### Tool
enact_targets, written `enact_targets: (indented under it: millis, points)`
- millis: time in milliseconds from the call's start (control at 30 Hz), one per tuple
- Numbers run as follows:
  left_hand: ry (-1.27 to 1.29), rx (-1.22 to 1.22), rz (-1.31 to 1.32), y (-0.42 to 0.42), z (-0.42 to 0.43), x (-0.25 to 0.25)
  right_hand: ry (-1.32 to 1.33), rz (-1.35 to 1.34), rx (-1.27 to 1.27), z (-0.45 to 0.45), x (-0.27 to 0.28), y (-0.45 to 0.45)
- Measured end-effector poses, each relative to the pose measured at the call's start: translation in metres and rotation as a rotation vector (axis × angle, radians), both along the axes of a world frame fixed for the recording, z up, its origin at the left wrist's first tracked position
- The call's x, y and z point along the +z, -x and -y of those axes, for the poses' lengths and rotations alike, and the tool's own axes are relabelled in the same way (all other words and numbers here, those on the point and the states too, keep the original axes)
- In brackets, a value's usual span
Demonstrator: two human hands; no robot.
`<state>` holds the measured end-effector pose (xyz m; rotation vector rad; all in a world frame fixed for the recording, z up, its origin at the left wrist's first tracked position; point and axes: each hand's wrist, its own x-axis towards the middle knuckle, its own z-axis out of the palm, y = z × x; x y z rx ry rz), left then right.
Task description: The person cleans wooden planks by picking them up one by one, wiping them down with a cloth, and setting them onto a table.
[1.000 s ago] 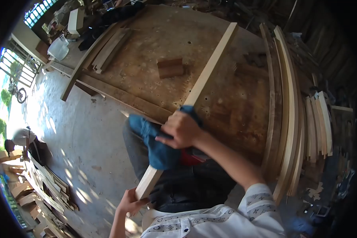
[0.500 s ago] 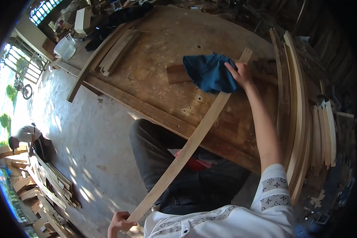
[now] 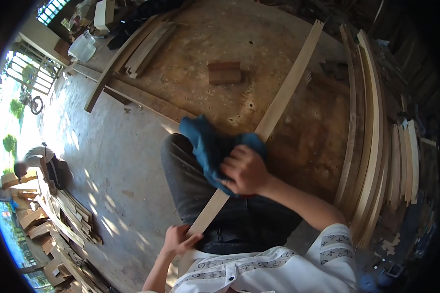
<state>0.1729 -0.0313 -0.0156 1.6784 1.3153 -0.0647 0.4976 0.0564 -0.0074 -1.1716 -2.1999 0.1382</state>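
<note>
A long, pale wooden strip [image 3: 292, 80] runs diagonally from my lap across the workbench, with a notched far end. My left hand [image 3: 177, 239] grips its near end beside my waist. Around the middle of the strip my right hand [image 3: 244, 171] is closed on a blue cloth [image 3: 200, 141], which drapes over the wood and hides part of it. Some fingers of my right hand are slightly blurred. A short brown wood block [image 3: 224, 72] lies on the bench to the left of the strip.
The wooden workbench [image 3: 181, 73] has several strips [image 3: 149, 49] at its back left. Long boards [image 3: 371, 122] lie along its right side. A clear plastic container [image 3: 82, 47] stands at the far left. Another person [image 3: 39, 163] bends beside a wood pile [image 3: 66, 215] on the floor.
My right hand has drawn the cloth down the strip toward me, uncovering the brown block. The strip has shifted farther over the bench, and my left hand has moved up and right.
</note>
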Motion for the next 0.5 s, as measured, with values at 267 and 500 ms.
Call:
enact_targets:
  millis: [267, 500]
  points:
    - [-0.269, -0.182, -0.060, -0.115, -0.064, 0.036, -0.065, -0.157, 0.052, 0.004, 0.006, 0.007]
    - [-0.830, -0.024, -0.185, -0.088, -0.028, 0.030, -0.046, -0.180, 0.020, -0.037, 0.010, -0.013]
